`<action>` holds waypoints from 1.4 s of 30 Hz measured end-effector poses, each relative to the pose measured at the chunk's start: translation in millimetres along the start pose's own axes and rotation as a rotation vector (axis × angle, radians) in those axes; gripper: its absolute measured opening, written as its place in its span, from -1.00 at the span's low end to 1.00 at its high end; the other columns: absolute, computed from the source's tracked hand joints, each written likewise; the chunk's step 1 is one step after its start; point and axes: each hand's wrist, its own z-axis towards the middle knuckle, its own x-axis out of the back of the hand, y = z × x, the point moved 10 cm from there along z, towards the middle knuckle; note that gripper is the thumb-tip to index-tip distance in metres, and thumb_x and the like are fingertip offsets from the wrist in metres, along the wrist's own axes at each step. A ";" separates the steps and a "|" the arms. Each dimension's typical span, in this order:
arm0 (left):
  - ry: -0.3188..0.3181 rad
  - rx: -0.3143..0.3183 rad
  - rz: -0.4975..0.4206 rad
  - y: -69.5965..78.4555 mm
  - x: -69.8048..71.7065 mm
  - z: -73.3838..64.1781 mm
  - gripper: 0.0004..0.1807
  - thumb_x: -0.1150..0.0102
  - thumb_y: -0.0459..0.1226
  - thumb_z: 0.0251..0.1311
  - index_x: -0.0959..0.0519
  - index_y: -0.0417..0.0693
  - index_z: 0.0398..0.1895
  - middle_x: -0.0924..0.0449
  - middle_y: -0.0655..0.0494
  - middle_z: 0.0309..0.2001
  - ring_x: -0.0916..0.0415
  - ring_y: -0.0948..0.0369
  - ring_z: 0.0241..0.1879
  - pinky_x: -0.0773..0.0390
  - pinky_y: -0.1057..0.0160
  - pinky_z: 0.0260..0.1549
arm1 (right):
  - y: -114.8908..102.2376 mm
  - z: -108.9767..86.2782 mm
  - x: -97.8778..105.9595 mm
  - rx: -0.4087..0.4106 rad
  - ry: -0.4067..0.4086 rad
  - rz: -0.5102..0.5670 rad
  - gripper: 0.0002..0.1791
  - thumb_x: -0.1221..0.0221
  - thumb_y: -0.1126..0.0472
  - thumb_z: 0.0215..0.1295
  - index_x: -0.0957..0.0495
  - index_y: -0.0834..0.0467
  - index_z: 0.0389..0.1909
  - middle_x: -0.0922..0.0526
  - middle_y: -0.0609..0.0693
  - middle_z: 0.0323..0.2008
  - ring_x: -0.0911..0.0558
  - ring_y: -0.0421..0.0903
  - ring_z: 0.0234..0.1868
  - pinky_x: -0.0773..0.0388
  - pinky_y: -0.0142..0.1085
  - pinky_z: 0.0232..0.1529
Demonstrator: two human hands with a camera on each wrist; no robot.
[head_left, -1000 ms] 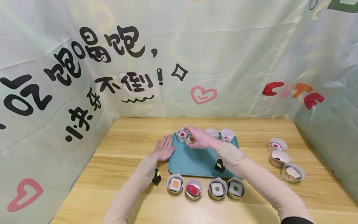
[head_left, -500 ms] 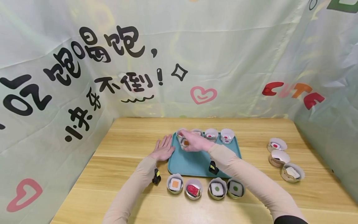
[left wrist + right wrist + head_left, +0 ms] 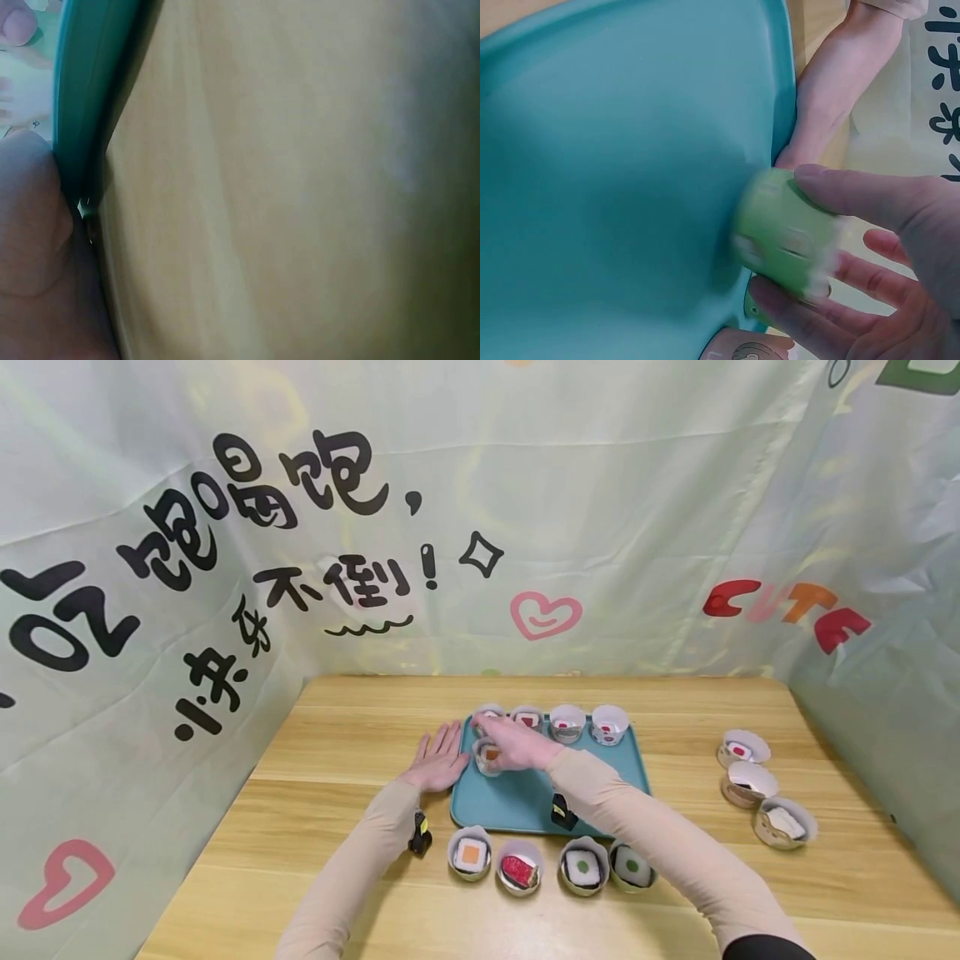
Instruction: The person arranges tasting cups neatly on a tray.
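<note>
My right hand (image 3: 517, 743) grips a green paper cup (image 3: 784, 229) between thumb and fingers, at the left side of the blue-green tray (image 3: 502, 802). In the head view that cup (image 3: 483, 758) shows a sushi piece with an orange middle inside. Just behind it sits another cup (image 3: 489, 710), partly hidden by my fingers. My left hand (image 3: 437, 764) lies flat on the table with straight fingers, its thumb against the tray's left edge. In the left wrist view only part of that hand (image 3: 30, 225) shows beside the tray wall (image 3: 94, 82).
More cups, such as one with a red-centred piece (image 3: 610, 727), line the tray's back edge. Several cups with sushi pieces, including an orange-centred one (image 3: 470, 852), stand in front of the tray. At the right, 3 cups (image 3: 750, 783) stand on the wooden table (image 3: 360, 743).
My right hand has carried the cup left and toward me, from beside the back row to in front of the back left cup. The left hand has stayed still.
</note>
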 end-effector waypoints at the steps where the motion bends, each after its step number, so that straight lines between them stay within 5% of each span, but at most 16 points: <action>1: -0.002 0.003 0.003 0.1 -0.3 -0.2 -0.27 0.61 0.08 0.58 0.38 -0.03 0.63 0.49 0.13 0.67 0.52 0.09 0.66 0.45 -0.10 0.58 | 0.0 -0.3 -0.1 -0.001 0.000 0.001 -0.25 -0.43 0.29 0.15 -0.33 0.22 0.34 -0.57 0.24 0.22 -0.60 0.14 0.18 -0.57 0.04 0.17; 11: 0.020 0.002 0.012 -2.8 -1.1 4.0 -0.25 0.60 0.12 0.56 0.35 -0.02 0.64 0.44 0.12 0.67 0.48 0.08 0.66 0.41 -0.10 0.59 | 6.8 -5.6 3.8 -0.049 0.020 -0.034 -0.22 -0.45 0.22 0.14 -0.36 0.29 0.36 -0.55 0.26 0.27 -0.54 0.20 0.29 -0.50 0.05 0.29; 30: 0.026 -0.002 0.002 -0.7 0.7 -0.6 -0.27 0.56 0.07 0.57 0.33 -0.05 0.64 0.43 0.11 0.67 0.49 0.09 0.66 0.43 -0.11 0.58 | 9.1 -6.2 6.8 -0.064 0.084 -0.046 -0.37 -0.47 0.18 0.13 -0.56 0.33 0.21 -0.69 0.21 0.14 -0.68 0.10 0.11 -0.62 -0.07 0.13; 42: 0.026 -0.007 0.004 0.1 0.1 -1.6 -0.27 0.57 0.06 0.58 0.32 -0.06 0.64 0.43 0.10 0.67 0.49 0.08 0.66 0.42 -0.12 0.58 | 12.2 -2.5 5.1 -0.084 0.081 -0.052 -0.49 -0.47 0.18 0.14 -0.59 0.27 0.09 -0.74 0.13 -0.05 -0.60 -0.09 -0.26 -0.58 -0.17 -0.13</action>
